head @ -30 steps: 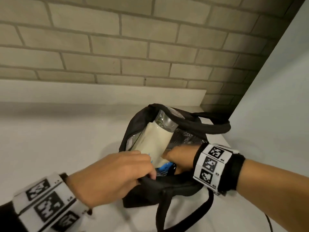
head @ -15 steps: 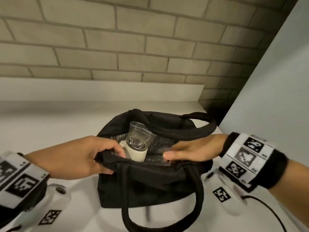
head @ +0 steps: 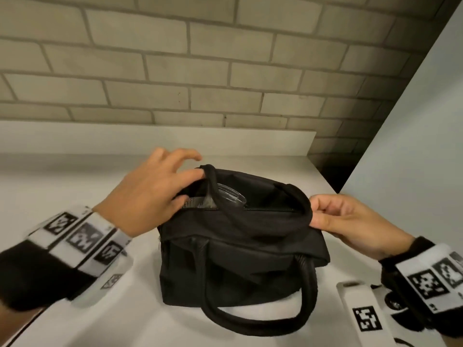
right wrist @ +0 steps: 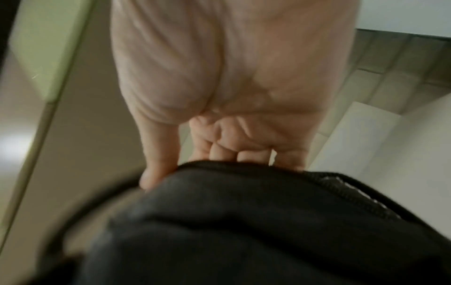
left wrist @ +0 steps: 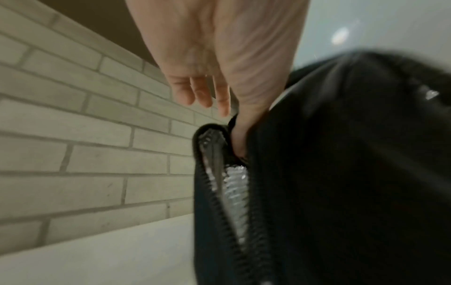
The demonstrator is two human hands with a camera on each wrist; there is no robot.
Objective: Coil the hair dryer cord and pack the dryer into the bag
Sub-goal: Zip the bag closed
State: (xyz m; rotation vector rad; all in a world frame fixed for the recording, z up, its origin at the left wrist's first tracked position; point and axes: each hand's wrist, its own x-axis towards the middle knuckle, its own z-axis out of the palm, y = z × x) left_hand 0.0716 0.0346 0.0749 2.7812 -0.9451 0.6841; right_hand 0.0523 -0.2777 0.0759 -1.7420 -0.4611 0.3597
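Observation:
The black bag [head: 240, 256] stands on the white counter [head: 75, 186]. Its top is drawn nearly together, and only the dryer's clear nozzle [head: 229, 196] and some silver lining [head: 198, 202] show through the gap. The cord is hidden. My left hand [head: 188, 185] is at the bag's left end, thumb and forefinger pinching the edge by the zip [left wrist: 214, 192], the other fingers [left wrist: 202, 92] loose in the air. At the right end my right hand [head: 314, 213] pinches the bag's top edge, thumb [right wrist: 156, 173] on the fabric [right wrist: 244, 221].
A brick wall [head: 225, 71] and a low white ledge [head: 150, 141] run behind the counter. A grey panel [head: 413, 146] closes the right side. One bag handle [head: 258, 319] hangs down the front, the other lies over the top.
The bag's mouth, held wide with the dryer standing out, has been drawn nearly together. Both hands moved from the near rim out to the bag's two ends.

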